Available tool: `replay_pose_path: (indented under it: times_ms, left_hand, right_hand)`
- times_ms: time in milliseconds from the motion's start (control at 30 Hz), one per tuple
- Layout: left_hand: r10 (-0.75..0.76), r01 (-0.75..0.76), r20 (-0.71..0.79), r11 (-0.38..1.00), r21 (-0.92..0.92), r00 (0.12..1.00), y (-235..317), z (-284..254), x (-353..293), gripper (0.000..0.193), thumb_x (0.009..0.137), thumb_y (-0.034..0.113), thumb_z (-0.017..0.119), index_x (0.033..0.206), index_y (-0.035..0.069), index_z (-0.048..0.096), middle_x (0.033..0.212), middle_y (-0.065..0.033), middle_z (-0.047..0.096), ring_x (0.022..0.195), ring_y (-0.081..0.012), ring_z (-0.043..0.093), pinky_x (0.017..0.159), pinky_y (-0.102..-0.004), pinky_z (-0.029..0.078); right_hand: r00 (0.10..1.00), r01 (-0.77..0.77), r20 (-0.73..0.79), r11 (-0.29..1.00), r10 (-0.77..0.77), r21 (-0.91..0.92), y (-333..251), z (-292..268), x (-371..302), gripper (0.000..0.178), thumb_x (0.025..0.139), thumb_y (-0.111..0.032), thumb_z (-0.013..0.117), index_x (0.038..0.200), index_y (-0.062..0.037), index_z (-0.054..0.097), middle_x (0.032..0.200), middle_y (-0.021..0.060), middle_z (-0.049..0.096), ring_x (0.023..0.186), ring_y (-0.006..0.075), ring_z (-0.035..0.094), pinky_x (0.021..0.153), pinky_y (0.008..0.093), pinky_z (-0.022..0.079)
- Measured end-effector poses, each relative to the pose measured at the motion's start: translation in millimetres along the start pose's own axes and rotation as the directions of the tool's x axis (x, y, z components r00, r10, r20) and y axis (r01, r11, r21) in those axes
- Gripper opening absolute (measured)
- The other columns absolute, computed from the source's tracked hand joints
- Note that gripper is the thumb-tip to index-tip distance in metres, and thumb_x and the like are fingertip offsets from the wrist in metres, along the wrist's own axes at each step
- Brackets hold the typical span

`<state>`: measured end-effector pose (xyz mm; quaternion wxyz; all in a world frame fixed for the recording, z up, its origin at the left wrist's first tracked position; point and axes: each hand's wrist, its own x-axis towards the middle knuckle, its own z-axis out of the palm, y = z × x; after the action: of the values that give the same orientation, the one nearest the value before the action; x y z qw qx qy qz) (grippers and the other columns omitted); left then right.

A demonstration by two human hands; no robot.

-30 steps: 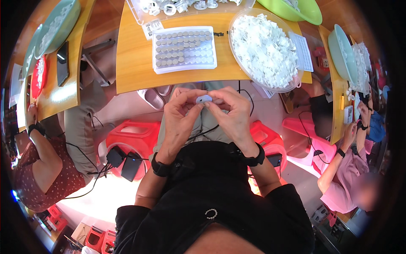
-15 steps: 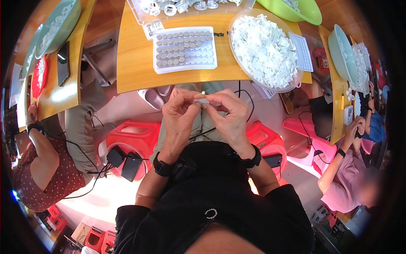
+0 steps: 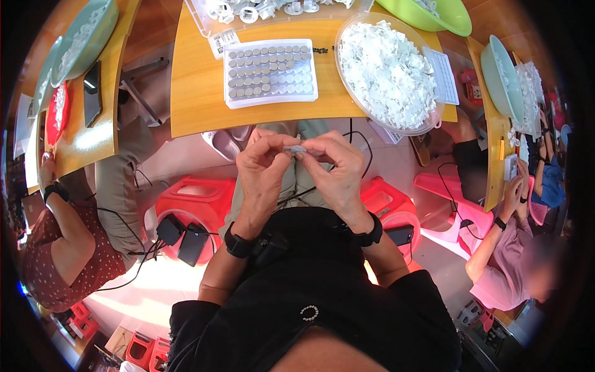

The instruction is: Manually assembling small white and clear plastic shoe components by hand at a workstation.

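Between my fingertips, above my lap and just in front of the table edge, is a small whitish-grey plastic part (image 3: pixel 294 149). My left hand (image 3: pixel 263 167) pinches one side of it and my right hand (image 3: pixel 338 164) pinches the other. The fingers cover most of it, so its exact kind cannot be made out. Beyond my hands, a white tray (image 3: pixel 273 98) on the table holds rows of round grey discs; some slots at its right lack discs. To its right, a clear round tub (image 3: pixel 348 93) is heaped with small white plastic pieces (image 3: pixel 387 74).
A clear bin (image 3: pixel 248 28) of white ring-shaped parts and a green basin (image 3: pixel 449 18) stand at the back. Red stools (image 3: pixel 192 195) flank me, with cables and black power packs (image 3: pixel 192 245) at left. Co-workers sit at tables on both sides.
My hands stay almost in place, with the small part still pinched between them. The co-workers at left and right have shifted their arms slightly.
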<state>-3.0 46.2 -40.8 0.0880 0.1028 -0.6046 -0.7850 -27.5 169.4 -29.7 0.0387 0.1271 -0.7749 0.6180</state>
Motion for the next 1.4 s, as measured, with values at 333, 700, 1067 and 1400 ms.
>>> replay_pose_path:
  times_ms: [333, 700, 1067, 1400]
  left_hand:
    - [-0.092, 0.096, 0.157, 0.995, -0.021, 0.983, 10, 11, -2, 0.032, 0.074, -0.01, 0.055, 0.104, 0.0, 0.058, 0.09, -0.0034, 0.047, 0.084, -0.0107, 0.052, 0.074, -0.0217, 0.043]
    - [-0.244, 0.273, 0.551, 0.962, 0.03, 0.798, 7, -10, -4, 0.031, 0.078, -0.001, 0.062, 0.108, 0.004, 0.056, 0.096, -0.0039, 0.051, 0.085, -0.0106, 0.056, 0.073, -0.0225, 0.047]
    - [-0.235, 0.257, 0.526, 0.966, 0.033, 0.817, 6, -23, -5, 0.025, 0.082, 0.002, 0.06, 0.107, 0.002, 0.056, 0.096, -0.0034, 0.054, 0.09, -0.01, 0.054, 0.079, -0.024, 0.046]
    - [-0.236, 0.296, 0.482, 0.954, -0.051, 0.844, 0, -35, -7, 0.023, 0.083, 0.002, 0.059, 0.106, 0.003, 0.057, 0.094, -0.0022, 0.052, 0.087, -0.0082, 0.051, 0.076, -0.0217, 0.043]
  right_hand:
    - [0.999, -0.03, 0.018, 0.996, 0.032, -0.082, -18, -32, 3, 0.013, 0.072, 0.005, 0.068, 0.084, 0.0, 0.065, 0.076, 0.0057, 0.057, 0.064, 0.0118, 0.059, 0.056, 0.0224, 0.049]
    - [0.976, -0.052, -0.205, 0.835, -0.075, -0.548, -46, -197, 151, 0.013, 0.072, -0.004, 0.065, 0.084, 0.0009, 0.065, 0.071, 0.0063, 0.062, 0.061, 0.0099, 0.058, 0.054, 0.0225, 0.045]
    - [0.911, 0.407, 0.326, 0.671, -0.252, -0.62, -45, -80, 229, 0.015, 0.076, -0.008, 0.061, 0.089, -0.001, 0.064, 0.077, 0.0073, 0.063, 0.068, 0.0151, 0.06, 0.062, 0.0265, 0.047]
    - [0.802, 0.551, 0.586, 0.524, -0.117, -0.649, 19, 0, 255, 0.025, 0.068, -0.004, 0.058, 0.093, -0.0066, 0.062, 0.091, 0.0089, 0.058, 0.091, 0.0265, 0.055, 0.078, 0.0352, 0.044]
